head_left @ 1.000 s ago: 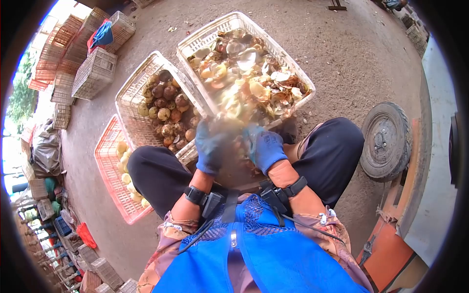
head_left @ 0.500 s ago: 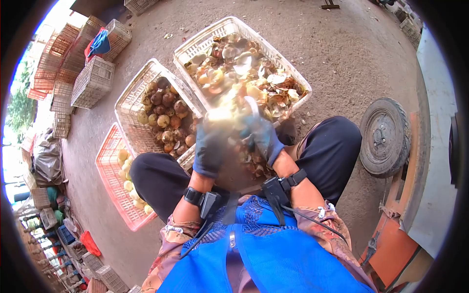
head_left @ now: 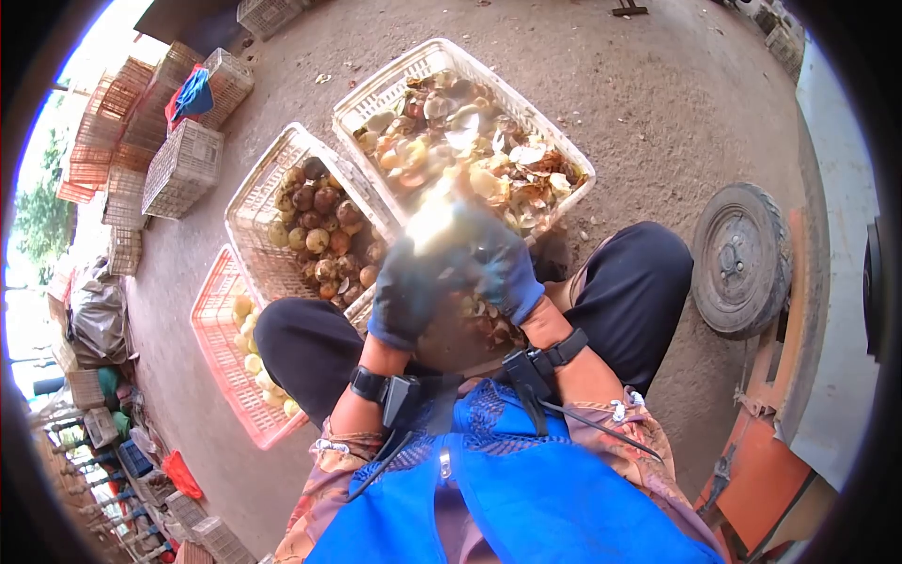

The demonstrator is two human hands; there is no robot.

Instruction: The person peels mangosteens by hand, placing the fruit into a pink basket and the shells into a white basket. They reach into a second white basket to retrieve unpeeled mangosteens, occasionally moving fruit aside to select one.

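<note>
My left hand (head_left: 402, 289), in a dark blue glove, is closed round a pale, shiny round fruit (head_left: 434, 226), blurred by glare and motion. Close against it, my right hand (head_left: 505, 277), also gloved, is curled shut; what its fingers hold is hidden by blur. Both hands are above the near edge of a white crate (head_left: 575, 193) heaped with peelings (head_left: 503, 179). To the left, a second white crate (head_left: 246, 221) holds round brown and yellowish fruits (head_left: 319, 221). Pale yellow fruits (head_left: 252, 362) lie in a pink crate (head_left: 221, 376) beside my left knee.
My knees flank the work area. A wheel (head_left: 740, 258) stands to the right beside an orange frame (head_left: 752, 475). Stacked crates (head_left: 183, 167) are at the far left, with a red bag (head_left: 180, 475) lower down. Scraps lie on the ground between my legs.
My hands remain together and have shifted only slightly, the right one a little lower. A curved white strip that showed beside my right fingers is no longer visible. The view has tilted slightly.
</note>
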